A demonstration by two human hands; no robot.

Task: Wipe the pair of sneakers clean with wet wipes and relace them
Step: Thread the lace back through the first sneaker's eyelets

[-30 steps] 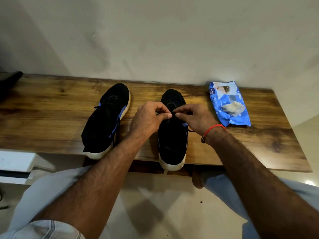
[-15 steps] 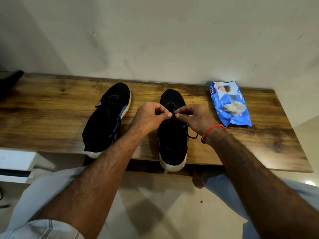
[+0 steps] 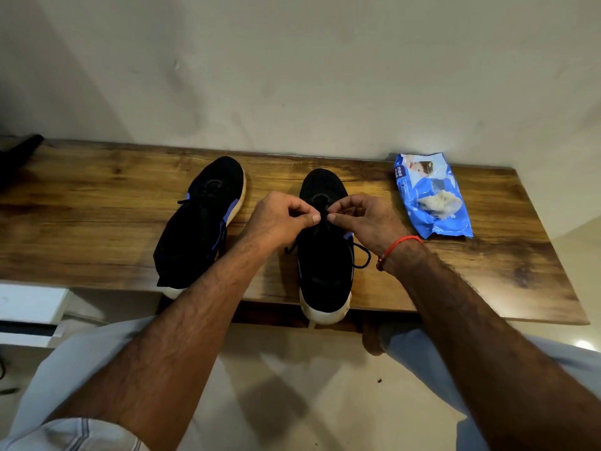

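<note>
Two hands lace a black sneaker on a wooden worktop.

A blue wet wipes pack [image 3: 432,198], printed "mee mee", lies at the far right, a white wipe showing at its opening. The left hand [image 3: 282,220] and right hand [image 3: 367,219] pinch the black lace [image 3: 361,253] over the right sneaker [image 3: 325,249], fingers nearly touching. The left sneaker [image 3: 201,222] lies beside it, apart.

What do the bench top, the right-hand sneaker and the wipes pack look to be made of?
Bench top: wood or wood-look laminate, glossy; grain shows.
Right-hand sneaker: black knit-looking fabric upper, matte, with a pale, probably rubber or foam sole.
Wipes pack: thin plastic film, shiny and crinkled.
</note>
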